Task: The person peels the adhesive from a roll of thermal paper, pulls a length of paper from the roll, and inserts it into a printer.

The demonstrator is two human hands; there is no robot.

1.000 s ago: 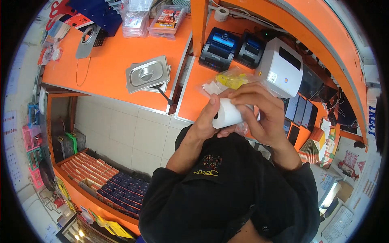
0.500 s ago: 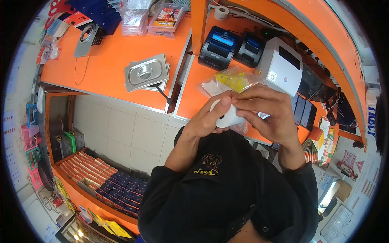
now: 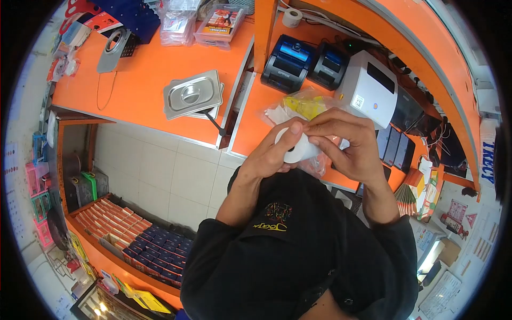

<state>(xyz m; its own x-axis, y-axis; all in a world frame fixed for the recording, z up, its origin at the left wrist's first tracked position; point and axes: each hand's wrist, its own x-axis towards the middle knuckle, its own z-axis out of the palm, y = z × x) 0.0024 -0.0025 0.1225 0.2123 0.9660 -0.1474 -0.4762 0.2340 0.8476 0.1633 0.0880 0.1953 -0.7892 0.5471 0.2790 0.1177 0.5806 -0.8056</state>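
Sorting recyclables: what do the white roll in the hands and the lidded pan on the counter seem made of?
The white roll, held in the left hand and pinched by the right hand, looks like matte paper wound round a hollow core. The lidded pan looks like brushed steel: grey with soft reflections.

Open orange counter (image 3: 138, 80) surrounds the steel lids (image 3: 193, 95) near its front edge; black printers (image 3: 288, 61), a white printer (image 3: 370, 88) and a plastic bag (image 3: 304, 105) crowd the stretch beyond the right hand (image 3: 352, 146).
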